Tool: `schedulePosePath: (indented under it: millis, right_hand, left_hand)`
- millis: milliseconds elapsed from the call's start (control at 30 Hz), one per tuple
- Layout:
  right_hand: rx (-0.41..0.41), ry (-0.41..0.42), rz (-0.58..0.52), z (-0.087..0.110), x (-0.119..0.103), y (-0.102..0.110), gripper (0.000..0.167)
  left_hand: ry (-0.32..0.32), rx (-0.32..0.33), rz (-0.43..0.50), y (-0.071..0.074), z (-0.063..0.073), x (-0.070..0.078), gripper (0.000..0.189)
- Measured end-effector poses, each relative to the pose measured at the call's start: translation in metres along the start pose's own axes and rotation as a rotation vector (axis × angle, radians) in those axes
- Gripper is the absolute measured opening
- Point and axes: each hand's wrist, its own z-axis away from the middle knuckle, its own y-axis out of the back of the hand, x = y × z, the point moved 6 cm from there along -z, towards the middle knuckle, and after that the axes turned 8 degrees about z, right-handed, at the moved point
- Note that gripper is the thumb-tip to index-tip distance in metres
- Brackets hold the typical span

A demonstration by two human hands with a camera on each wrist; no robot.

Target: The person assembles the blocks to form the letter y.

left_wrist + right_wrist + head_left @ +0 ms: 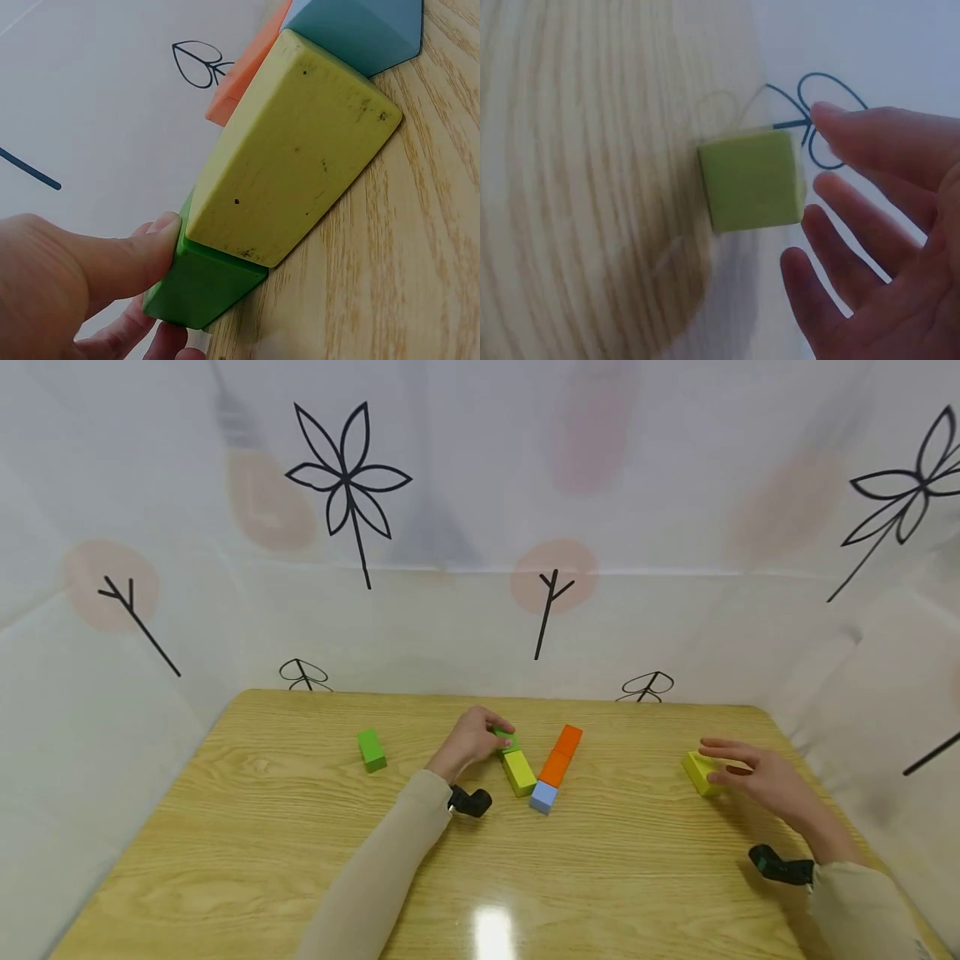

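Note:
My left hand [472, 739] pinches a green block [206, 289] between thumb and fingers. The block's end touches a longer yellow block [292, 154], scuffed with dark specks, on the table. At the other end of that yellow block is a light blue block [543, 797], with two orange blocks [561, 756] lined up behind it, so the row forms a V shape. Over at the right, my right hand [768, 785] hovers around a second yellow block [751, 182], its fingers spread and relaxed; the right wrist view shows a gap between them and the block.
Another green block [371, 751] lies by itself to the left of my left hand. The wooden table [247, 860] ends at a pale curtain [420, 627] printed with flowers and twigs, which also hangs along both sides.

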Motion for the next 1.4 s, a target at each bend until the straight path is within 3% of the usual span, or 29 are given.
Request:
schedulePosePath:
  millis: [167,267,433,567,700,1133,1400]
  right_hand:
    - [-0.095,-0.039,-0.028,0.005,0.005,-0.005,0.048]
    - [-0.102,-0.01,-0.065,0.005,0.005,-0.007,0.049]
    - [-0.092,0.037,-0.095,0.006,0.005,-0.007,0.049]
    - [-0.078,0.044,-0.027,0.004,0.005,-0.008,0.05]
    - [-0.081,-0.003,0.032,0.002,0.006,-0.009,0.053]
    - [-0.106,-0.11,-0.03,0.001,0.006,-0.014,0.055]
    - [-0.047,-0.098,0.036,0.002,-0.001,-0.016,0.052]
  left_hand:
    - [0.01,0.011,0.015,-0.001,0.0,-0.001,0.012]
    - [0.021,0.021,0.015,-0.001,-0.001,-0.003,0.012]
    - [0.024,0.026,0.013,-0.001,-0.002,-0.003,0.011]
    - [0.021,0.027,0.012,-0.001,-0.002,-0.004,0.011]
    - [0.025,0.03,0.011,-0.001,-0.001,-0.005,0.011]
    - [0.008,0.023,0.007,0.0,0.001,-0.004,0.011]
    - [-0.006,0.033,0.021,-0.001,0.002,-0.005,0.01]
